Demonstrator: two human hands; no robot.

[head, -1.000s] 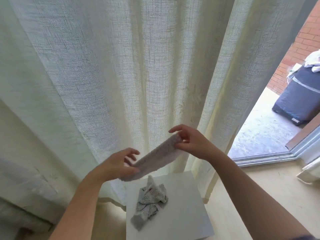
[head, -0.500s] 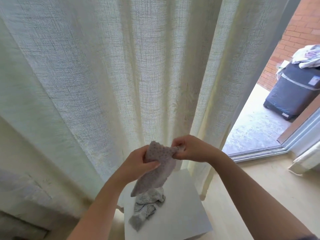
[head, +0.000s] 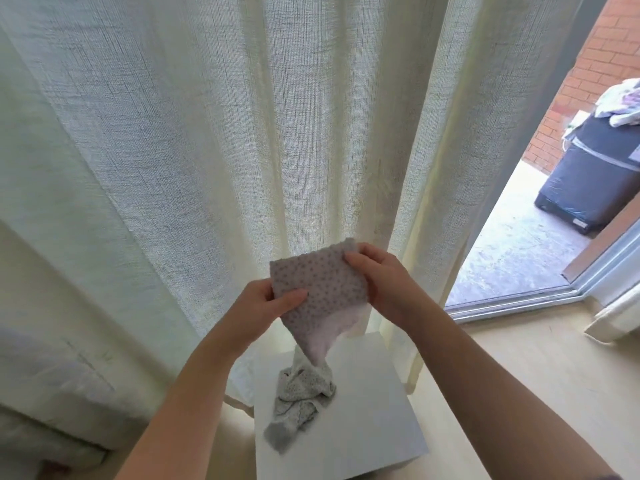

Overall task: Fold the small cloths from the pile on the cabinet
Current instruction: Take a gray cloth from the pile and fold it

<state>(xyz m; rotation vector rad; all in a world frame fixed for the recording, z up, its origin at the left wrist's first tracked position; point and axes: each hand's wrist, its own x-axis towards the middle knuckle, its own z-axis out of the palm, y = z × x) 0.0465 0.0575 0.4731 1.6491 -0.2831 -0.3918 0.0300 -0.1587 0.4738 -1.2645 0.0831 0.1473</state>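
Here, one cloth (head: 320,289) overhangs one pile (head: 302,393) (on one cabinet (head: 374,427)), hiding its top. My left hand (head: 270,308) and right hand (head: 382,287) pinch it.

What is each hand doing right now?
Left hand: pinches the dotted cloth at its left edge.
Right hand: pinches the same cloth's upper right corner.

You hold a dotted grey cloth (head: 322,289) up before the curtain (head: 207,133), your left hand (head: 273,303) pinching its left edge and your right hand (head: 381,282) gripping its top right corner. Below it, a crumpled pile (head: 301,400) lies on the white cabinet (head: 374,410).
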